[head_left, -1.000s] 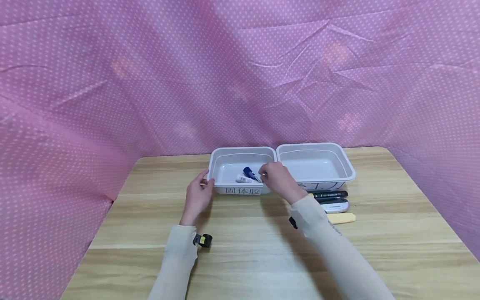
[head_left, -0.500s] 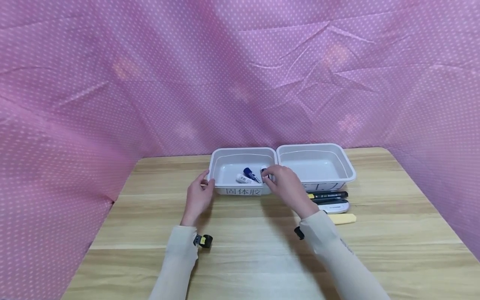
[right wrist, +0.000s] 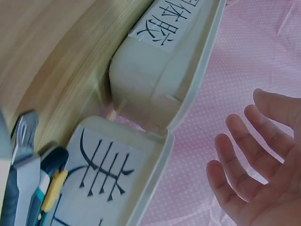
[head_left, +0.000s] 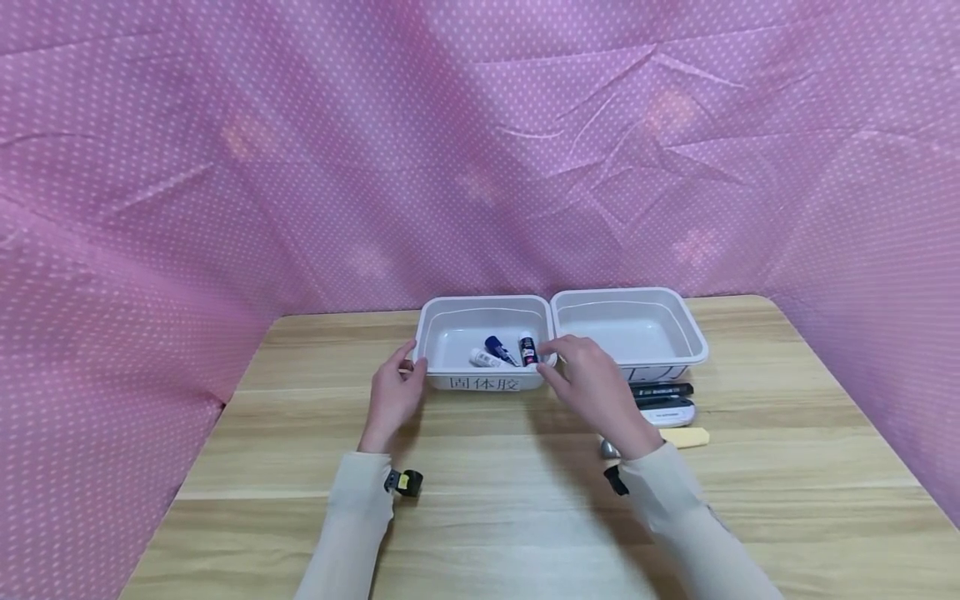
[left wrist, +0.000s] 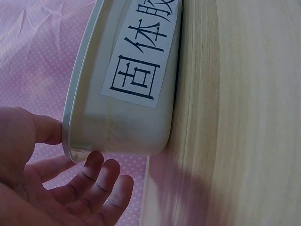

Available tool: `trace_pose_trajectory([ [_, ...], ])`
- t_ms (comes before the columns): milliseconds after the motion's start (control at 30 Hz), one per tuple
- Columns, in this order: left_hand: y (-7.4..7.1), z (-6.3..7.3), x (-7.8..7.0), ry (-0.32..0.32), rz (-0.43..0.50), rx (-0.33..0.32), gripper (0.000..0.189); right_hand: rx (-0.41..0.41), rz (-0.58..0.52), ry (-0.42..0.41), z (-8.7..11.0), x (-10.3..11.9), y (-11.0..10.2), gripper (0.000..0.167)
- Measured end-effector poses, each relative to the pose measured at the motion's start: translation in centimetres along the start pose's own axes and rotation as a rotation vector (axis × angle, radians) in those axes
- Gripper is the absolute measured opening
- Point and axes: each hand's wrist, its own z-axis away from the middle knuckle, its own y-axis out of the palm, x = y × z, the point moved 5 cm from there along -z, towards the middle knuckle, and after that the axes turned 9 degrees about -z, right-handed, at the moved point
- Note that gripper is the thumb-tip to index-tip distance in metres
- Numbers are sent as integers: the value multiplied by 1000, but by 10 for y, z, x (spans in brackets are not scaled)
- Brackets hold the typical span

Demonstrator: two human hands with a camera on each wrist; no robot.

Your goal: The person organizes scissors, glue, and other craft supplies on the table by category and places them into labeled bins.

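Observation:
My left hand [head_left: 395, 393] holds the left front corner of a pale plastic tub [head_left: 483, 312]. In the left wrist view, the thumb [left wrist: 48, 130] lies against the rim and the other fingers bend beside the corner. Inside that tub, near its front wall, lie a dark blue glue stick [head_left: 528, 350], a blue-capped one [head_left: 501, 350] and a white one [head_left: 486, 358]. My right hand [head_left: 596, 390] hovers over the tub's right front corner, just beside the dark blue glue stick. Its fingers are spread and hold nothing, as the right wrist view shows.
A second pale tub [head_left: 630, 321] stands close against the first on its right, with a paper label [right wrist: 106, 165] on its front. Before it lie several utility knives, among them a black one [head_left: 663, 390], a white-grey one [head_left: 671, 414] and a yellow one [head_left: 690, 437]. Pink dotted cloth [head_left: 480, 167] hangs behind.
My right hand has let go of the dark blue glue stick, now lying in the left tub, and has drawn back to the right. My left hand stays at the corner.

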Motion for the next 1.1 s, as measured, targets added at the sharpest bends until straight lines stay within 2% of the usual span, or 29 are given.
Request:
trace_pose_trajectory([
  [300,2,2,-1,-25,7,22,52,-3,33,-21,16,-5,-16,27],
  [667,1,3,-6,-26,1,-2,50,-23,84,-39,34,-30,-38,29],
  [867,3,8,-13,-59,1,-12,50,10,91,-41,42,-47,-55,27],
  [1100,5,17,-25,-99,-17,-31,49,53,97,-117,49,-66,-79,28],
])
